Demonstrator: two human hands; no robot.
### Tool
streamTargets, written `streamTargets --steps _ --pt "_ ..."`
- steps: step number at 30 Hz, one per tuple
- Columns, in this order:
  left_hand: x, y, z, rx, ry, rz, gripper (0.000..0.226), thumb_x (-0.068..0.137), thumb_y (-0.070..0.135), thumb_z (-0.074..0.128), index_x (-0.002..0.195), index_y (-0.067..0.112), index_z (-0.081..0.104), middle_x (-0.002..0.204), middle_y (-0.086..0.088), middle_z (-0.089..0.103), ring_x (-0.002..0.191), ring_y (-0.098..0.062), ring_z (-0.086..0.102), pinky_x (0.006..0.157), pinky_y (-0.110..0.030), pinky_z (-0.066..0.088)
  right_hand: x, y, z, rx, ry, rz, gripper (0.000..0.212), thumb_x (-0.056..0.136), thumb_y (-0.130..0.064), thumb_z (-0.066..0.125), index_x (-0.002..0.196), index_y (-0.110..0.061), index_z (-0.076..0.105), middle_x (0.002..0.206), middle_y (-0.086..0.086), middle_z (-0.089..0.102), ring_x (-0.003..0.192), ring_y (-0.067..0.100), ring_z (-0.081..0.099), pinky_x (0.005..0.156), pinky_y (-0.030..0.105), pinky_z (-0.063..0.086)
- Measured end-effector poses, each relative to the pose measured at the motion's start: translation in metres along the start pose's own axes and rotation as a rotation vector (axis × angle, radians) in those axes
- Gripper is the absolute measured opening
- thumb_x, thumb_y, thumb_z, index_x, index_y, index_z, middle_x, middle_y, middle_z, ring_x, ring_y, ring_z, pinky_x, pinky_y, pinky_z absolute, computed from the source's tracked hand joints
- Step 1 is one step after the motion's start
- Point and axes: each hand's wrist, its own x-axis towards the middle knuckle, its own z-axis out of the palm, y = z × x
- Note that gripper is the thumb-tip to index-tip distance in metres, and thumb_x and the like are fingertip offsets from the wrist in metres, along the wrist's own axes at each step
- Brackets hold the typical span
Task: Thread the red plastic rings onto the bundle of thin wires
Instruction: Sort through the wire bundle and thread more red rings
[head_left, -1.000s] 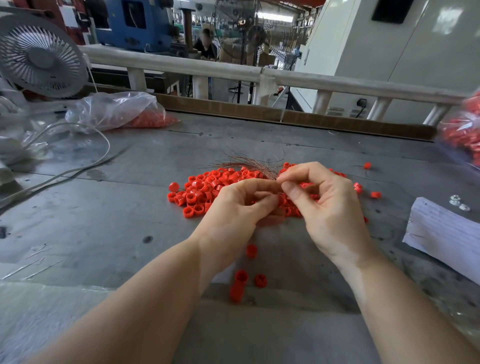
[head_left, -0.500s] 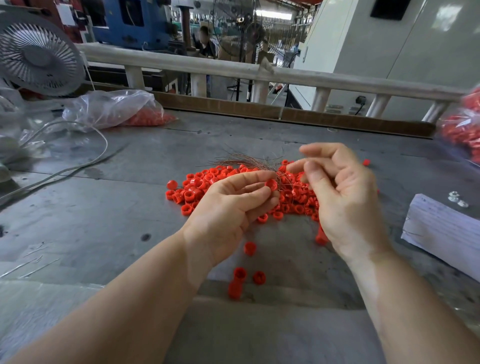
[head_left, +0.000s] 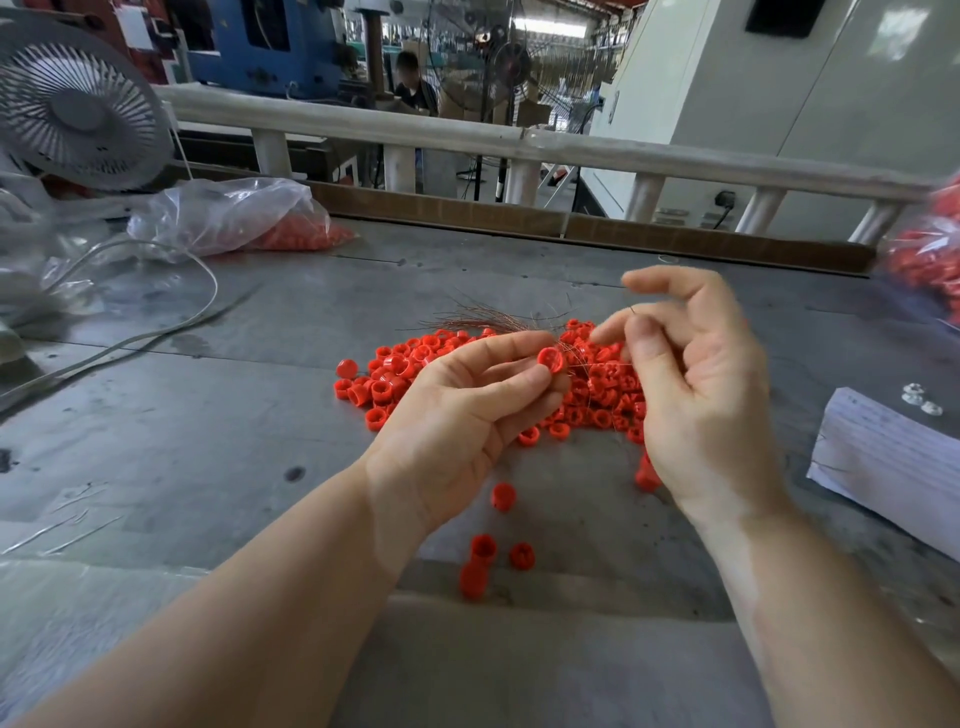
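A pile of red plastic rings (head_left: 395, 376) lies on the grey table (head_left: 208, 431). Behind the pile, the bundle of thin wires (head_left: 483, 319) fans out to the left. My left hand (head_left: 467, 421) pinches one red ring (head_left: 550, 361) between thumb and fingertips just above the pile. To its right and slightly higher, my right hand (head_left: 701, 395) pinches a thin wire between thumb and middle finger, with the index finger lifted. The wire's tip pokes out above the thumb. Loose rings (head_left: 503, 496) and a short stack of rings (head_left: 477, 569) lie nearer to me.
A clear bag of red rings (head_left: 234, 218) and a white fan (head_left: 78, 109) sit at the back left, with a cable (head_left: 156, 332) trailing across the table. Another bag of rings (head_left: 930, 260) is at the right edge. A paper stack (head_left: 883, 462) and small white nuts (head_left: 919, 400) lie on the right.
Both hands were pinched together low over the pile. The right hand has risen and drawn away to the right, and the left hand has lifted a red ring into view.
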Motion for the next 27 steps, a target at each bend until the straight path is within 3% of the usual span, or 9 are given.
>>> streamTargets --steps 3,7,10,13,17,19,23,27 --pt "0.0 0.0 0.0 -0.014 0.009 -0.004 0.02 0.061 0.002 0.064 0.076 0.01 0.073 0.073 -0.007 0.069 0.067 -0.012 0.069 0.061 -0.018 0.055 0.001 -0.002 -0.002 -0.014 0.123 -0.057 0.011 0.096 -0.005 0.048 0.101 -0.014 0.051 0.09 -0.009 0.068 0.083 0.004 0.065 0.08 0.018 0.047" --pt "0.001 0.0 -0.001 -0.007 0.019 -0.004 0.019 0.063 0.001 0.063 0.08 0.007 0.07 0.072 -0.007 0.069 0.065 -0.013 0.069 0.06 -0.018 0.055 0.0 -0.002 -0.006 -0.13 0.246 -0.185 0.01 0.097 -0.005 0.046 0.097 -0.015 0.049 0.083 -0.001 0.063 0.076 0.013 0.064 0.073 0.025 0.05" --pt "0.001 0.0 -0.001 -0.008 0.026 -0.001 0.017 0.062 0.002 0.063 0.075 0.009 0.071 0.071 -0.007 0.069 0.064 -0.012 0.069 0.06 -0.018 0.055 0.0 -0.002 -0.01 -0.261 0.288 -0.272 0.011 0.099 -0.01 0.042 0.097 -0.017 0.05 0.078 0.003 0.054 0.067 0.021 0.054 0.067 0.03 0.046" --pt "0.0 0.0 0.0 0.003 0.03 0.011 0.023 0.063 0.002 0.063 0.084 0.008 0.069 0.072 -0.006 0.068 0.065 -0.012 0.068 0.061 -0.017 0.055 0.001 -0.001 -0.013 -0.371 0.336 -0.344 0.013 0.101 -0.016 0.034 0.104 -0.016 0.047 0.087 -0.001 0.049 0.077 0.018 0.05 0.074 0.028 0.042" --pt "0.0 -0.001 0.0 0.04 0.029 0.022 0.026 0.078 -0.005 0.057 0.096 0.01 0.068 0.071 -0.005 0.066 0.064 -0.011 0.067 0.062 -0.017 0.054 0.0 0.001 -0.011 -0.348 0.266 -0.276 0.017 0.1 -0.01 0.037 0.11 -0.012 0.05 0.081 0.0 0.054 0.074 0.019 0.055 0.072 0.03 0.044" --pt "0.0 -0.001 0.001 0.06 0.02 0.03 0.026 0.084 -0.006 0.053 0.096 0.01 0.069 0.07 -0.004 0.065 0.063 -0.009 0.065 0.063 -0.016 0.054 -0.001 0.003 -0.008 -0.288 0.189 -0.186 0.013 0.098 -0.01 0.043 0.106 -0.01 0.053 0.079 -0.004 0.061 0.068 0.009 0.056 0.067 0.026 0.047" --pt "-0.001 -0.002 0.002 0.097 0.025 0.053 0.02 0.067 0.008 0.063 0.084 0.012 0.071 0.068 -0.001 0.066 0.063 -0.008 0.064 0.064 -0.016 0.055 -0.003 0.004 -0.001 -0.215 0.007 -0.082 0.006 0.094 -0.015 0.049 0.094 -0.018 0.053 0.07 -0.009 0.06 0.059 0.006 0.053 0.058 0.025 0.044" --pt "-0.001 -0.002 0.001 0.109 0.046 0.071 0.02 0.063 0.007 0.065 0.083 0.009 0.067 0.068 -0.002 0.068 0.061 -0.008 0.065 0.062 -0.017 0.055 -0.005 0.003 0.004 -0.215 -0.089 -0.004 0.013 0.094 -0.016 0.041 0.095 -0.02 0.053 0.065 -0.008 0.05 0.063 0.01 0.05 0.061 0.027 0.042"
